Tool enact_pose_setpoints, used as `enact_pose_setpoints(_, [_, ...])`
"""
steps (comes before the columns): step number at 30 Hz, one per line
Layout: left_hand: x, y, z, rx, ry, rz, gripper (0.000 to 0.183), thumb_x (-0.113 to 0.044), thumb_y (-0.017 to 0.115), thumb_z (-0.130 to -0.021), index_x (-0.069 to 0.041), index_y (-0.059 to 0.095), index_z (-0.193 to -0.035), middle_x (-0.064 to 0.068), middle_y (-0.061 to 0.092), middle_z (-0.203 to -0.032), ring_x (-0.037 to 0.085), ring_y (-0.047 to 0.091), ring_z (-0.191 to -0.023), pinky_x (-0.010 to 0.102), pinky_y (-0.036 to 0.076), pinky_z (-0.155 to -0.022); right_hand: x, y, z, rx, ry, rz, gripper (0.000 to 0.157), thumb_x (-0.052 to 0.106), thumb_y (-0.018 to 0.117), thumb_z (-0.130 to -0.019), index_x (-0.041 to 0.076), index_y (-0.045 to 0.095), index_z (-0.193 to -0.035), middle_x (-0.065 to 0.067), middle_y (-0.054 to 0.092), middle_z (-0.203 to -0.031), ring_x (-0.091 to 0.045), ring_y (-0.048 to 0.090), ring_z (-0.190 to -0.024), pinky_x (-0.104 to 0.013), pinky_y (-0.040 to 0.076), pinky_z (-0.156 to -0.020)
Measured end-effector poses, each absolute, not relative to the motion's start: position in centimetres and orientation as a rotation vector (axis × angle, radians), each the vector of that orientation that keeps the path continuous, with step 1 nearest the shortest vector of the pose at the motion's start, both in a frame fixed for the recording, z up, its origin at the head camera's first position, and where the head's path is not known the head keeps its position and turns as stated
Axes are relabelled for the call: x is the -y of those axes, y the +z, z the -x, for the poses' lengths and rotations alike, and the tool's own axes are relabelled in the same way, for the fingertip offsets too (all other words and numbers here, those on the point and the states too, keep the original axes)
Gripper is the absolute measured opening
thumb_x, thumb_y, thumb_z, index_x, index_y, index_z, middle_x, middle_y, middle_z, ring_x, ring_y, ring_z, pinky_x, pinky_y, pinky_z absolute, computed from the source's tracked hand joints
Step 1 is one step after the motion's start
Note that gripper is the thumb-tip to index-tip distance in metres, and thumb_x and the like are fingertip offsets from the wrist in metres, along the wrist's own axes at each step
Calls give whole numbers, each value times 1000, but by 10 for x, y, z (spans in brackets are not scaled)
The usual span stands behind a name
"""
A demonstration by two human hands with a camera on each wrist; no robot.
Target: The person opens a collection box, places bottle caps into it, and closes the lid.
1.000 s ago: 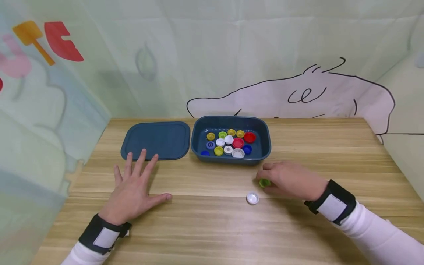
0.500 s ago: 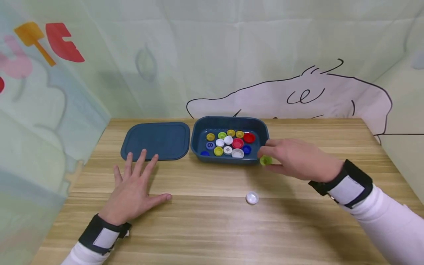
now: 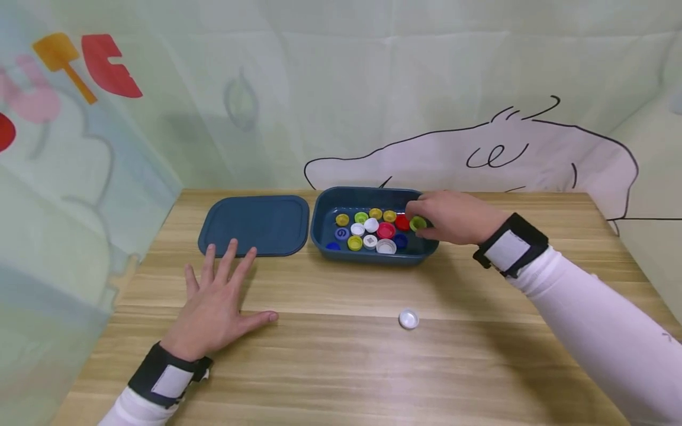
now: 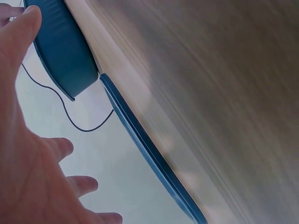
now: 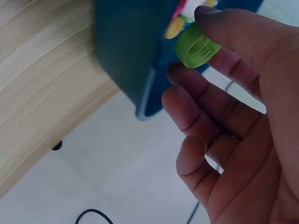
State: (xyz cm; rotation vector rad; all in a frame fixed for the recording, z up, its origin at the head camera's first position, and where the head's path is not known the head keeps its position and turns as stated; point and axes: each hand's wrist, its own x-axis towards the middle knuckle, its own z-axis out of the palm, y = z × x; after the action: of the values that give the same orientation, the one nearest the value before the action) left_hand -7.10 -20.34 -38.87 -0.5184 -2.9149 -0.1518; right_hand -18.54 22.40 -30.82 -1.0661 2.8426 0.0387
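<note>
A green bottle cap (image 5: 197, 46) is pinched between the thumb and fingers of my right hand (image 3: 453, 216), over the right end of a dark blue box (image 3: 373, 258). Inside the box lie several bottle caps, among them a pink cap (image 3: 386, 231), a red cap (image 3: 402, 222) and a white cap (image 3: 371, 225). One white bottle cap (image 3: 408, 319) lies on the table in front of the box. My left hand (image 3: 213, 307) is spread with straight fingers at the left, its fingertips just short of a flat dark blue lid (image 3: 254, 226).
The wooden table (image 3: 330, 367) runs back to a printed cloth backdrop (image 3: 341, 94). Box and lid stand side by side near its far edge. The box walls rise around the caps.
My right hand has carried the green bottle cap from the table in front of the box, up and back over its right end. The left hand stays in place.
</note>
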Motion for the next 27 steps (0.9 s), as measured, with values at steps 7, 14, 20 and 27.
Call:
enact_pose_setpoints(7, [203, -389, 71, 2921, -139, 515, 108, -85, 45, -59, -30, 10, -144, 8, 0, -152, 35, -16, -133, 78, -1, -89, -221, -320, 199, -2826, 149, 1031, 39, 35, 74, -72, 20, 62, -106, -3, 65, -101, -22, 57, -90, -48, 46, -84])
enact_pose_setpoints(14, [204, -389, 71, 2929, -151, 506, 108, -85, 46, -59, -29, 9, -144, 8, -1, -152, 35, -17, -133, 75, -9, -90, -222, -318, 196, -2865, 156, 1040, 47, 38, 74, -71, 20, 60, -112, -5, 62, -105, -27, 52, -99, -53, 42, -87])
enact_pose_setpoints(20, [202, -388, 72, 2929, -158, 511, 108, -85, 46, -59, -30, 9, -144, 7, -3, -152, 35, -16, -133, 75, -7, -90, -232, -307, 183, -2945, 55, 1034, 47, 46, 69, -74, 22, 58, -112, -3, 58, -109, -25, 48, -105, -54, 39, -89])
enact_pose_setpoints(27, [197, -384, 75, 2901, -145, 528, 109, -85, 46, -58, -30, 10, -144, 9, 3, -152, 38, -10, -134, 77, -3, -90, -252, -295, 158, -3011, -23, 1018, 45, 45, 65, -78, 21, 56, -115, -3, 55, -111, -24, 47, -105, -52, 43, -86])
